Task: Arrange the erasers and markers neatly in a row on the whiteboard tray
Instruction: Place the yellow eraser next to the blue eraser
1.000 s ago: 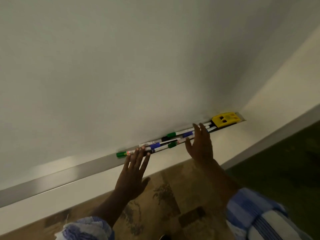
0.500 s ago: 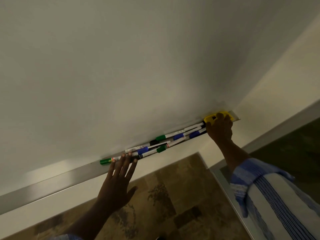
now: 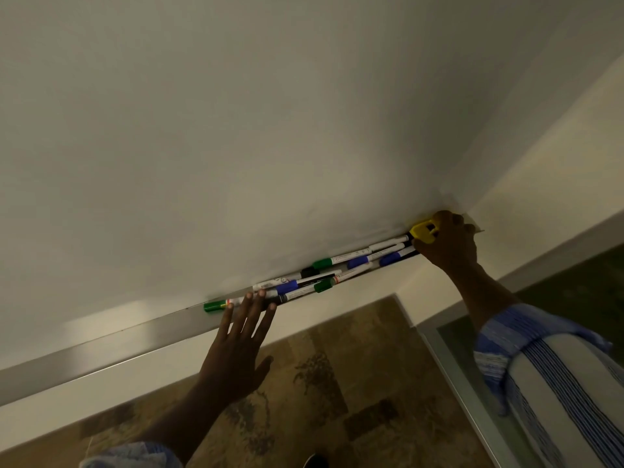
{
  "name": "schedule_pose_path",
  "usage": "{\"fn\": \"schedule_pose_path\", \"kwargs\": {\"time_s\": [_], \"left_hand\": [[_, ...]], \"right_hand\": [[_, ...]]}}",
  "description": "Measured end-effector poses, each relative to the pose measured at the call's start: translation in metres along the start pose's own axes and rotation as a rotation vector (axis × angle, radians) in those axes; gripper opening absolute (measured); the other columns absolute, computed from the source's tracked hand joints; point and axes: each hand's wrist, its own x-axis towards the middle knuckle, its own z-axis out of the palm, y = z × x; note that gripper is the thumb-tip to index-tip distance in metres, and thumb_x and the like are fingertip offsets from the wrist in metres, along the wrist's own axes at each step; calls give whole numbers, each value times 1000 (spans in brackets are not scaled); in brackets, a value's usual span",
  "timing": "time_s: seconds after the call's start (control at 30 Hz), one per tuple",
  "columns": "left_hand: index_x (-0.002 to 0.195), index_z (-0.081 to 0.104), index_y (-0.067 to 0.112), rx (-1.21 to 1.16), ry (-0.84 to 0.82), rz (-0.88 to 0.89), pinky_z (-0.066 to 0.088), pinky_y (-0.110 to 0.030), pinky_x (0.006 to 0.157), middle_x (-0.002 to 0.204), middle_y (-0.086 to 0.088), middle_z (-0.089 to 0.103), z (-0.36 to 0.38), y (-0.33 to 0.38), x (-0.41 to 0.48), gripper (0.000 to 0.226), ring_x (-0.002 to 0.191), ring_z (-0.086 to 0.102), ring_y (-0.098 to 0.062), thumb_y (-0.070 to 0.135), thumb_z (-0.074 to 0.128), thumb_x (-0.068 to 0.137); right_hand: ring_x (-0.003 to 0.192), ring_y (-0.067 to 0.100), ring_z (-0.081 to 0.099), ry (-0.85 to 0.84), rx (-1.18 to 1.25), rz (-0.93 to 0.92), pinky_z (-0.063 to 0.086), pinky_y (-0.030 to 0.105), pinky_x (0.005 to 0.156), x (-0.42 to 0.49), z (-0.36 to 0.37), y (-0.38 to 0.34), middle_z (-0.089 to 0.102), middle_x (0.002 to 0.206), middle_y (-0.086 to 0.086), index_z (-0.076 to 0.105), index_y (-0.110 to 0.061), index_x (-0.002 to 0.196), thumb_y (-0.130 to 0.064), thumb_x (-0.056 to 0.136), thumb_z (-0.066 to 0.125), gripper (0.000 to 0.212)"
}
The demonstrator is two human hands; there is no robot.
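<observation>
A silver whiteboard tray point(image 3: 111, 336) runs along the bottom of the whiteboard point(image 3: 236, 130). Several markers with green, blue and black caps lie jumbled and overlapping in it; a green-capped marker point(image 3: 216, 305) is the leftmost, another green cap point(image 3: 323, 285) sticks out in the middle. A yellow eraser point(image 3: 422, 230) sits at the tray's right end. My right hand point(image 3: 447, 243) covers and grips the eraser. Flat, with its fingers spread, my left hand point(image 3: 241, 336) has its fingertips touching the left markers.
The white wall point(image 3: 540, 197) meets the board at the right corner. Below lie a brown patterned floor point(image 3: 337, 383), a grey skirting strip and a dark green surface point(image 3: 574, 275). My blue striped sleeve point(image 3: 547, 376) fills the lower right.
My right hand went from the markers to the yellow eraser and closed over it. My left hand stayed spread on the left markers as the view drifted.
</observation>
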Motion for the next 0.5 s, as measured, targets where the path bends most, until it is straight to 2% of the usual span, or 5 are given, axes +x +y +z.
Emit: {"fn": "schedule_pose_path", "kwargs": {"time_s": [0.13,0.3,0.5], "left_hand": [[160,9,14,-4,-11,-9,18,-63,118,168,-18,2,-4,1,-1,101,154,5,-38,70,46,85],[160,8,13,-7,-10,2,17,-62,118,168,-18,0,-8,1,1,106,154,3,-38,70,51,82],[160,5,14,-11,-9,0,8,-60,121,168,-18,-3,-5,0,2,113,154,-3,-38,70,58,78]], "right_hand": [[109,50,50,9,6,-35,44,54,93,-2,0,-1,52,120,28,46,-4,123,-31,70,83,70],[117,50,48,-65,76,-18,40,56,102,0,0,1,49,126,30,40,-3,129,-28,70,86,80],[112,50,53,-49,36,-52,46,57,97,3,3,7,52,124,30,37,-5,130,-35,69,87,84]]}}
